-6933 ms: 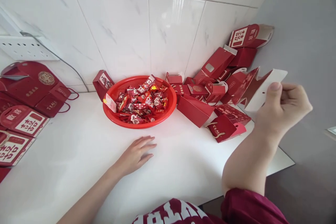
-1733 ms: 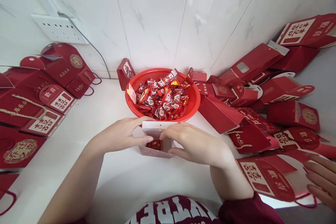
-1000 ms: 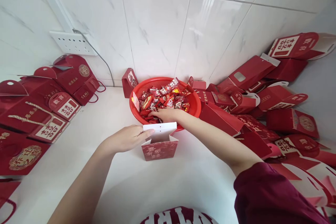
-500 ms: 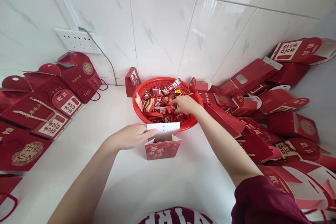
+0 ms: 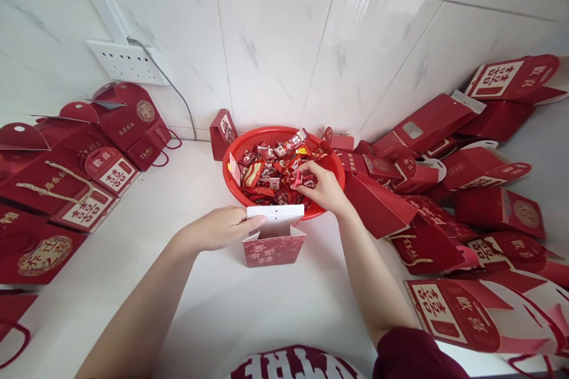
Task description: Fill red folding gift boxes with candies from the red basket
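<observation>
Just in front of me a small red gift box stands upright with its top open and its white back flap raised. My left hand pinches that flap at its left side, thumb towards me. Behind the box sits a red plastic basket filled with wrapped candies. Over the basket's right front part, my right hand pinches a small pink-red wrapped candy between thumb and fingertips. How full the gift box is cannot be seen.
Red gift boxes with handles are stacked on the left. A larger heap of red boxes covers the right side. One narrow red box stands against the tiled wall, left of the basket. A power strip with a grey cable is on the wall.
My right hand has lifted out of the candies and drawn slightly back towards me, now with a candy showing in its fingers. My left hand keeps its hold on the gift box.
</observation>
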`<state>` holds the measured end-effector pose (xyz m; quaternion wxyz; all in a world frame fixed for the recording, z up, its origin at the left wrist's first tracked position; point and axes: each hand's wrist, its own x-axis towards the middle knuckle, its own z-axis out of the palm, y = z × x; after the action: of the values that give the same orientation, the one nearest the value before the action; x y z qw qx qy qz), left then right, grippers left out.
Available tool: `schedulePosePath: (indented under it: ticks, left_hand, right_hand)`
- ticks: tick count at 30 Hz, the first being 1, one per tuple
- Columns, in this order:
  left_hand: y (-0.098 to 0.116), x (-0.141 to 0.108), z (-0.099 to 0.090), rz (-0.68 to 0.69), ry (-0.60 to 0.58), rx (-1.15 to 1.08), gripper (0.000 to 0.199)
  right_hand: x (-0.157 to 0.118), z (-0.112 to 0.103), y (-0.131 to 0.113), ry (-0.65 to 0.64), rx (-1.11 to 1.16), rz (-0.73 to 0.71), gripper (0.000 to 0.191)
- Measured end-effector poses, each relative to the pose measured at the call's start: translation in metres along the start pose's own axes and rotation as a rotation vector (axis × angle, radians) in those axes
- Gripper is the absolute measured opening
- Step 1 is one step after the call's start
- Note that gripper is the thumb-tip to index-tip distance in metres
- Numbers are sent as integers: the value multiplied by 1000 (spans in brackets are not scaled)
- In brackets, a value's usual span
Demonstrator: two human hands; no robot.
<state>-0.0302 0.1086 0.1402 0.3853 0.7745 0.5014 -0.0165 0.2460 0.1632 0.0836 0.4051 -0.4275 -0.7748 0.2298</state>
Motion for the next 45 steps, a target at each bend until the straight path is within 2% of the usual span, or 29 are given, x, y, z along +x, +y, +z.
schedulePosePath:
  ticks: [2,5,7,9,11,12,14,18,21,26,31,35,38,42,45]
  left_hand:
    - [4,-3,0,9,4,57,60]
    - [11,-11,0,84,70,131,49]
    - [16,-16,2,131,177,146,46]
    - [20,-20,5,183,338,145,46]
    - [22,-23,8,300,473,165,38]
    - [22,-23,9,372,498,184,29]
    - [22,-21,11,475,459,226,20]
    - [21,-16,10,455,334,253,20]
    - [22,-18,10,496,267,271,28]
    - [27,-26,16,532,199,328,49]
    - [29,-26,19,509,145,310,52]
    - [28,-24,19,472,128,290,60]
    - [28,-24,18,444,132,288,63]
    - [30,-22,16,419,118,250,71]
    - [32,-21,13,398,89,231,67]
  right_hand:
    - [-3,0,-2,25,-14,-13,17]
    - [-6,0,-5,11,-74,52,25]
    - [-7,0,-6,-12,-99,112,31]
    - [-8,0,-6,-19,-98,122,34]
    - [-8,0,-7,-25,-86,98,32]
    - [-8,1,-8,-30,-84,90,31]
    - [-8,1,-10,-35,-92,102,29]
    - [-10,-3,-23,-30,-63,141,28]
    - [-15,-11,-40,-36,81,132,23]
    - [-31,-28,-71,-60,300,11,15]
    - [-46,-42,-95,-61,246,-143,19]
    - [-49,-48,-108,-200,183,-280,14]
    - [-49,-47,-112,-312,165,-327,16]
    - [-46,-39,-111,-420,133,-271,24]
    - [-43,-30,-110,-588,90,-194,21]
